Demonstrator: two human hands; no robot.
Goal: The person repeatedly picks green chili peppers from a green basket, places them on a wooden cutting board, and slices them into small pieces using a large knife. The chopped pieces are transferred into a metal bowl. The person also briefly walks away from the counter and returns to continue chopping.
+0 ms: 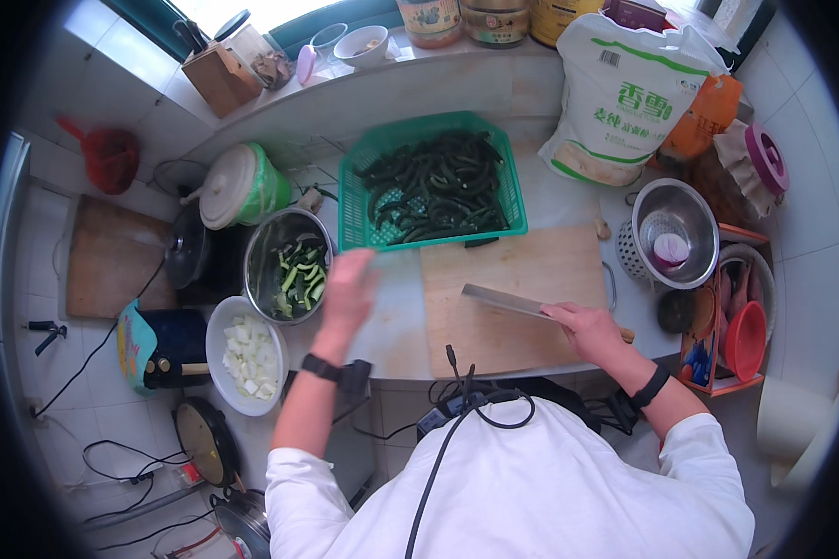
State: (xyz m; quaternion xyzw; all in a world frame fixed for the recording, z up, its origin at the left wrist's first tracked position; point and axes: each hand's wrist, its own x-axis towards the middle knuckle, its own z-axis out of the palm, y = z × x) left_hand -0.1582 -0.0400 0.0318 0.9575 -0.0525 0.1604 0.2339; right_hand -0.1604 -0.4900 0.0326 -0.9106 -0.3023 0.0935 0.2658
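Note:
My right hand (pixel 584 328) grips a kitchen knife (pixel 507 300), its broad metal blade lying over the wooden cutting board (pixel 454 342). Blurred, my left hand (pixel 349 290) is just right of a steel bowl (pixel 252 279) that holds cut green vegetable pieces (pixel 300 279); whether its fingers hold anything cannot be made out. Behind the board stands a green plastic basket (pixel 521 209) with many dark green, curved vegetables (pixel 447 182). One dark piece (pixel 481 242) lies at the board's back edge, beside the basket. A white bowl (pixel 213 349) of chopped pale vegetable (pixel 250 356) sits to the left.
At right, a steel colander (pixel 710 258) holds a cut onion (pixel 670 249), with a box (pixel 706 377) beyond it. A flour bag (pixel 622 98) stands at the back right. A lidded green bucket (pixel 269 182) is back left; a knife block (pixel 220 77) stands on the sill.

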